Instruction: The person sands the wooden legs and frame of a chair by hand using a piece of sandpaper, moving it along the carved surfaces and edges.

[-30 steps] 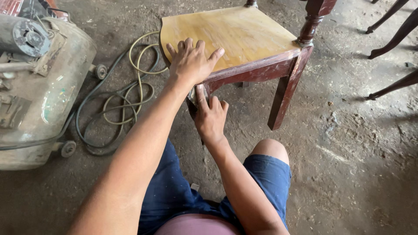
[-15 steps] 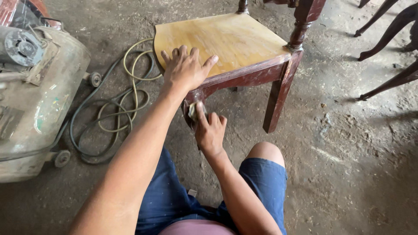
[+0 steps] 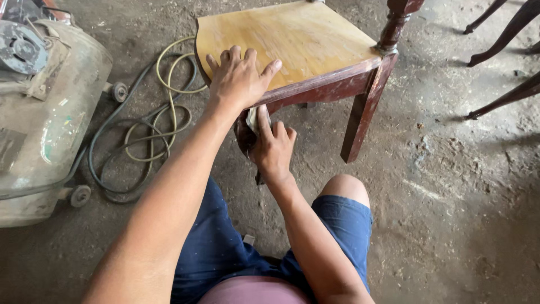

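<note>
Pressing my left hand flat, fingers spread, on the chair seat, I see my right hand directly below it, fingers closed around a sandpaper scrap against the upright front leg.

Upright wooden chair, yellowish seat, dark red frame

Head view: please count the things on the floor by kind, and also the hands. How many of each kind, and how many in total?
Chair with yellow seat: 1
Compressor tank: 1
Coiled hoses: 1 bundle
Separate dark furniture legs at right: 3
Hands: 2, left hand flat on the seat, right hand pressing a small pale sheet to the near chair leg
Total: 9
</note>
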